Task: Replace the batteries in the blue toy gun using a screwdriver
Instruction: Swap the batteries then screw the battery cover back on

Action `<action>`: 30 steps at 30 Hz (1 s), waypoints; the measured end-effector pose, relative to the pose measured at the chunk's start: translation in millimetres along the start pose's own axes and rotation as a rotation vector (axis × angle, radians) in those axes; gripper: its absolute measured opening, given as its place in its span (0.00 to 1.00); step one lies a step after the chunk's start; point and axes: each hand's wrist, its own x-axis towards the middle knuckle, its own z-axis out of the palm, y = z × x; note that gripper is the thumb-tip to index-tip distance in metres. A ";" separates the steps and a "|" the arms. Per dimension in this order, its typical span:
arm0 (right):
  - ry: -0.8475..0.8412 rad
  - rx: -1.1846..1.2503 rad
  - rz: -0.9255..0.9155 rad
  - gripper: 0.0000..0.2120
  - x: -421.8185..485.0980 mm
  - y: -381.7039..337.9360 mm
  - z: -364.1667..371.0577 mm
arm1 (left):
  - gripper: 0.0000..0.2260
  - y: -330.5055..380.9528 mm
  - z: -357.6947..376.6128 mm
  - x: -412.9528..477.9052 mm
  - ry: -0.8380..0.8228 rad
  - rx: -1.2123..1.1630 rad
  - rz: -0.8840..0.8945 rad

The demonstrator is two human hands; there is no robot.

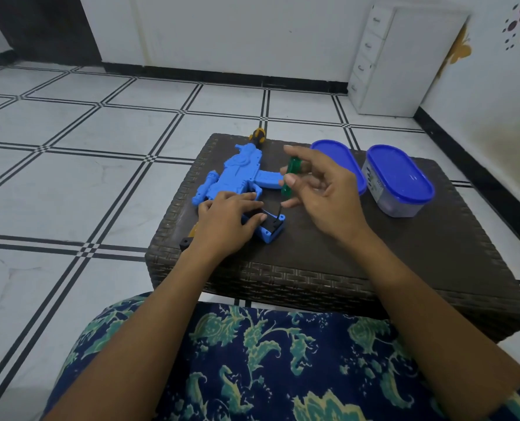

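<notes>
The gun [237, 177], probably light, stiff, slippery plastic, needs pinning: left hand [225, 220] presses its near end flat-fingered, right hand [322, 189] pinches the screwdriver [289, 174].

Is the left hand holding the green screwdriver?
No, the right hand pinches the green screwdriver, while the left hand rests on the blue toy gun.

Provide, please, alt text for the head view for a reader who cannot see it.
A person's right hand pinches a green screwdriver, tip down at the black battery compartment of a blue toy gun, while the left hand rests on it. The gun lies on a dark woven table near a blue-lidded container.
</notes>
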 end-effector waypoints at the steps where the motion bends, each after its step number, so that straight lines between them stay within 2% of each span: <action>1: 0.023 -0.002 0.001 0.17 0.2 -0.7 0.6 | 0.16 -0.2 0.0 0.2 0.001 0.001 0.000; 4: 0.065 0.019 -0.007 0.16 0.4 -1.0 1.1 | 0.16 0.6 -0.4 0.1 0.007 -0.004 -0.008; 9: 0.006 0.022 0.005 0.19 1.1 2.5 1.5 | 0.16 0.5 -1.6 -0.4 0.004 -0.002 -0.005; 14: 0.058 -0.010 -0.031 0.16 0.4 -2.6 2.8 | 0.16 0.3 -0.9 0.1 -0.004 0.003 -0.003; 20: -0.023 0.024 0.010 0.20 1.1 0.5 0.9 | 0.16 -0.2 -0.6 0.6 -0.005 0.005 -0.002; 26: 0.039 0.010 0.014 0.21 0.6 -0.9 2.0 | 0.16 -1.8 1.2 1.0 0.011 0.005 0.001; 30: -0.019 0.038 0.000 0.18 0.6 -2.2 0.4 | 0.16 -1.7 1.5 0.6 0.008 0.009 0.004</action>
